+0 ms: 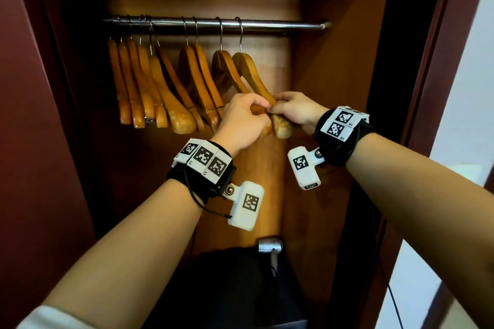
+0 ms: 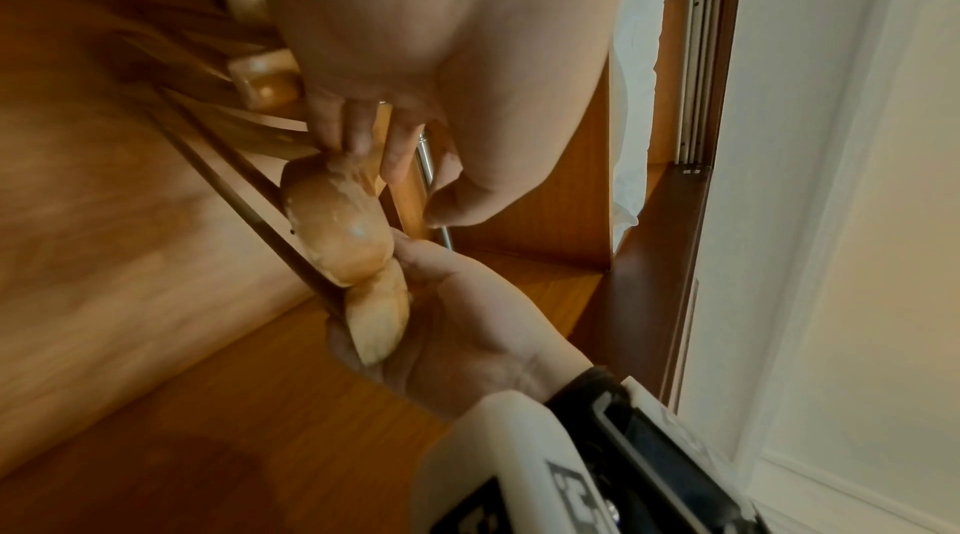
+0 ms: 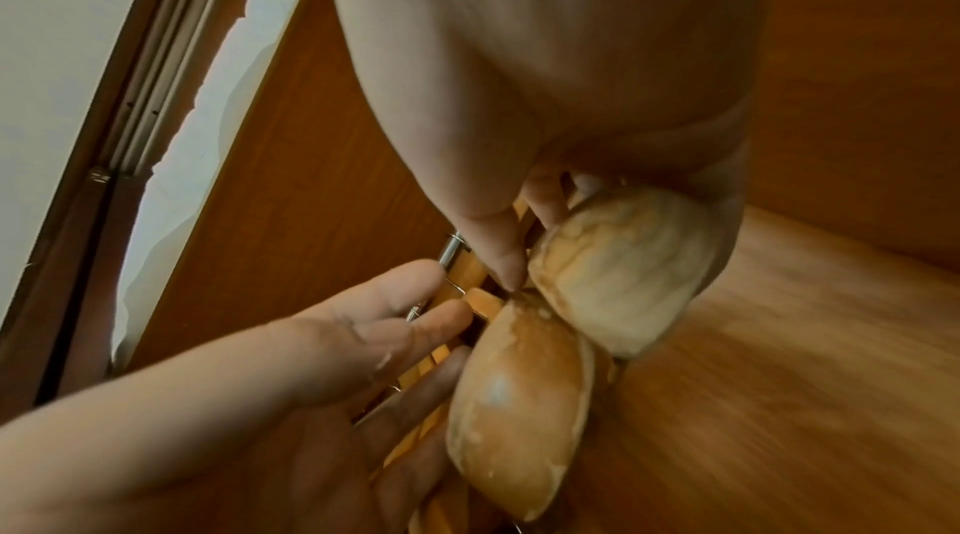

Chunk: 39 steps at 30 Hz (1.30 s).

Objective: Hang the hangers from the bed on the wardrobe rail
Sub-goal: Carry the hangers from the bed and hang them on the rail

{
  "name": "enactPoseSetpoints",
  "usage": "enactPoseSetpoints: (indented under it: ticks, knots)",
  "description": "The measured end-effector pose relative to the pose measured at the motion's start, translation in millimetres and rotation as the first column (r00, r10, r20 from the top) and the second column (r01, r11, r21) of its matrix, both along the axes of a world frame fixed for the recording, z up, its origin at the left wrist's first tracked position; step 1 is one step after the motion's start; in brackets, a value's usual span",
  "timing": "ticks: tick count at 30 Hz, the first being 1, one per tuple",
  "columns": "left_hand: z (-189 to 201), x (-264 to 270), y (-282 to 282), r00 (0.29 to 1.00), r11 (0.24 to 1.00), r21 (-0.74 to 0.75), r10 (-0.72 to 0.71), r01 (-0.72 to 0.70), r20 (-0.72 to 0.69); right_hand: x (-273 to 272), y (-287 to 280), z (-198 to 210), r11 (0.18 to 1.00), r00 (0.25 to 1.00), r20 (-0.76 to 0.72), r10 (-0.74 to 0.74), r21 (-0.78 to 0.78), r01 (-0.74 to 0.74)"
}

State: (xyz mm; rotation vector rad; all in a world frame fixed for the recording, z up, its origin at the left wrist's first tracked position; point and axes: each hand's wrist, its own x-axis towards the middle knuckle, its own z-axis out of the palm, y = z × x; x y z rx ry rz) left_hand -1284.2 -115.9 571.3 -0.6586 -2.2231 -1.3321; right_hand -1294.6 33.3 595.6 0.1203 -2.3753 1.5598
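A steel rail (image 1: 280, 26) crosses the wardrobe with several wooden hangers hooked on it. The rightmost hanger (image 1: 252, 72) and its neighbour (image 1: 226, 65) hang side by side, lower ends touching. My left hand (image 1: 244, 117) curls its fingers round the neighbour's near arm; the left wrist view shows the left fingertips (image 2: 361, 140) wrapped over the wood above the rounded end (image 2: 332, 222). My right hand (image 1: 294, 109) grips the rightmost hanger's lower end (image 3: 618, 272), the thumb (image 3: 499, 255) pressed against it. The bed is not in view.
The other hangers (image 1: 149, 88) crowd the rail's left half. Bare rail runs from the last hook to the wardrobe's right wall (image 1: 334, 88). A black bag (image 1: 235, 283) and a silver device (image 1: 270, 246) lie below. The door frame (image 1: 438, 61) stands on the right.
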Motion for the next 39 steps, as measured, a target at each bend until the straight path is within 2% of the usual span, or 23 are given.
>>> enactPoseSetpoints:
  ticks: [5,11,18,24,29,34,39]
  knots:
    - [-5.9,12.9,3.5,0.998,1.0,0.013,-0.023,0.024,-0.062,24.5,4.3,-11.3,0.998,0.996,0.074,-0.051,-0.026,0.053]
    - [-17.3,31.4,17.4,0.992,0.994,0.065,-0.084,0.09,-0.098,64.7,9.1,-30.1,0.989,0.985,0.09,-0.144,-0.004,0.145]
    - [-38.0,67.6,46.0,0.962,0.961,0.057,-0.271,0.272,-0.028,126.3,25.8,-56.4,0.963,0.956,0.113,-0.27,0.033,0.268]
    - [-48.9,118.7,95.5,0.929,0.927,0.071,-0.37,0.367,0.024,196.7,69.2,-74.3,0.949,0.936,0.163,-0.312,0.008,0.315]
    - [-63.0,192.2,164.6,0.876,0.877,0.11,-0.477,0.468,0.076,287.4,127.2,-88.1,0.918,0.903,0.193,-0.384,-0.027,0.396]
    - [-85.8,298.3,251.9,0.754,0.782,0.164,-0.623,0.601,0.208,413.0,190.5,-112.5,0.872,0.848,0.247,-0.469,-0.022,0.489]
    - [-107.7,418.4,337.1,0.639,0.679,0.124,-0.727,0.724,0.249,556.2,250.5,-133.0,0.752,0.727,0.286,-0.624,-0.03,0.658]
